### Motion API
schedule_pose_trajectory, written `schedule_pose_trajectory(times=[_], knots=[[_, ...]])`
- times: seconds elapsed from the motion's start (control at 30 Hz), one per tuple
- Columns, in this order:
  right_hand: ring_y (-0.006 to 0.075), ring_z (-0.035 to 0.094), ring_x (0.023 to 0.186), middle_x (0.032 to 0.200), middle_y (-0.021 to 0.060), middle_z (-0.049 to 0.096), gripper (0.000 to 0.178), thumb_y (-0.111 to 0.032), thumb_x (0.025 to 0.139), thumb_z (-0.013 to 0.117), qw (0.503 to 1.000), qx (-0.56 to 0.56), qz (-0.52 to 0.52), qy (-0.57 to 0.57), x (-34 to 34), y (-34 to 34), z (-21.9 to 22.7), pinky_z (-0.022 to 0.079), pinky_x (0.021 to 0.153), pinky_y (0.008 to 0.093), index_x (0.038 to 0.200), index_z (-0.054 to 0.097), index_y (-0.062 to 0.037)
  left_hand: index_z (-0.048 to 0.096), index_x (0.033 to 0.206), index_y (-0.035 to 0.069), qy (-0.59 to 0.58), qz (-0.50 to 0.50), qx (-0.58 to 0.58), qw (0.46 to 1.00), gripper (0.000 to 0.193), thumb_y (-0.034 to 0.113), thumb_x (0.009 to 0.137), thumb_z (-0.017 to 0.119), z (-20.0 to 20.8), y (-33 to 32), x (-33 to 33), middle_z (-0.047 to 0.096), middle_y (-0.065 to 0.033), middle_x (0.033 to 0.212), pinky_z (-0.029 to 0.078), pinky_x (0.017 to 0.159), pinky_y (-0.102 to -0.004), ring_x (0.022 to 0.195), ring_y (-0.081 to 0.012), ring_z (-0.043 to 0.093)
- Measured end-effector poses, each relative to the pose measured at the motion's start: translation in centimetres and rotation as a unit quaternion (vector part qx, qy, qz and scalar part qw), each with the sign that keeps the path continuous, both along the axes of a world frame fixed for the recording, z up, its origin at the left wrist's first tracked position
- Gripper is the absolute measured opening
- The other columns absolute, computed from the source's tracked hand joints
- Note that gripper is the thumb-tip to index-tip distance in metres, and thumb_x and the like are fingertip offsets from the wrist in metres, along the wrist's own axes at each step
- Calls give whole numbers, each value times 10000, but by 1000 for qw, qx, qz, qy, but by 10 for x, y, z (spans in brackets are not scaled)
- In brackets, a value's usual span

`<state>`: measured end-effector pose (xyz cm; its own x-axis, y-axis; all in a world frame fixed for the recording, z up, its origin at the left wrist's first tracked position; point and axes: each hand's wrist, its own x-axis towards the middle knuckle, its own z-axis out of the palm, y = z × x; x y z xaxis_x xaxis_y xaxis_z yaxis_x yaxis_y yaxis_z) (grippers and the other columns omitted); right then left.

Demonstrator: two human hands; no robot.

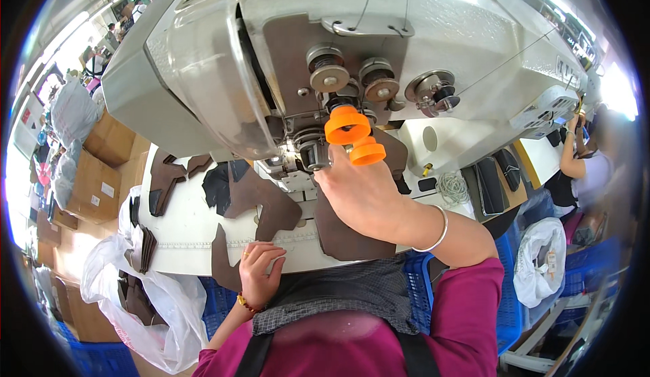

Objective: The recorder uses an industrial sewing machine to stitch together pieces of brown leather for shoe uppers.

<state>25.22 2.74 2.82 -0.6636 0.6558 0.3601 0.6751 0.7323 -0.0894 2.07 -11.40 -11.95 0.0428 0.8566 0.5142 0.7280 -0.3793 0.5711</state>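
A large light-grey sewing machine [189, 58] fills the far side of the white work table [186, 235]. My right hand [362, 197] is raised to its needle area [313, 152], just below two orange ring-shaped caps [349, 125]. Its fingers are drawn together there; whatever they pinch is hidden. A brown cut piece [345, 235] lies under my right wrist. My left hand [261, 272] rests at the table's front edge, fingers loosely extended, beside a narrow brown piece [222, 258]. Farther up lies a brown piece with a black part [254, 201].
Another brown piece [162, 184] lies at the left. A white plastic bag [172, 309] with brown pieces hangs at the table's left edge. Coiled cord [452, 189] and dark pieces [489, 187] lie right. Blue crates [508, 296] stand below; another person [589, 167] works at far right.
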Motion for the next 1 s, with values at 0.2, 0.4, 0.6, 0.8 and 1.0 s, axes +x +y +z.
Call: schedule_pose_trajectory(times=[0.2,0.4,0.6,0.8,1.0], knots=[[284,707,601,861,166,663,393,-77,835,663,998,45,19,38,-4,2,-7,567,529,383,1203,580,30,758,909,50,22,-4,4,1000,166,-25,763,776,-13,2,-1,726,-88,954,506,919,-424,991,-292,684],[317,669,720,974,168,601,238,-115,932,658,994,-51,7,95,-6,2,-17,533,567,426,1161,664,-53,752,926,74,43,-13,12,999,183,2,763,793,-17,3,-3,723,-56,954,479,917,-419,967,-263,674],[309,719,669,1008,200,637,556,-80,873,676,994,-29,3,106,-7,3,-30,569,558,416,1400,501,-71,752,919,76,56,-21,15,998,167,24,766,797,-15,4,-2,721,-50,947,471,909,-424,952,-259,670],[287,723,681,999,187,634,543,-109,894,680,996,-5,-4,91,-7,3,-33,567,562,406,1409,510,-97,749,912,80,67,-17,15,997,155,37,772,799,-14,4,-1,713,-45,942,467,910,-425,945,-258,666],[285,651,710,901,100,584,365,-149,971,653,991,-25,-17,131,-8,2,-33,526,551,438,1336,647,-134,747,919,88,74,-16,17,997,160,46,775,803,-16,4,-1,708,-40,946,468,927,-430,941,-255,662]])
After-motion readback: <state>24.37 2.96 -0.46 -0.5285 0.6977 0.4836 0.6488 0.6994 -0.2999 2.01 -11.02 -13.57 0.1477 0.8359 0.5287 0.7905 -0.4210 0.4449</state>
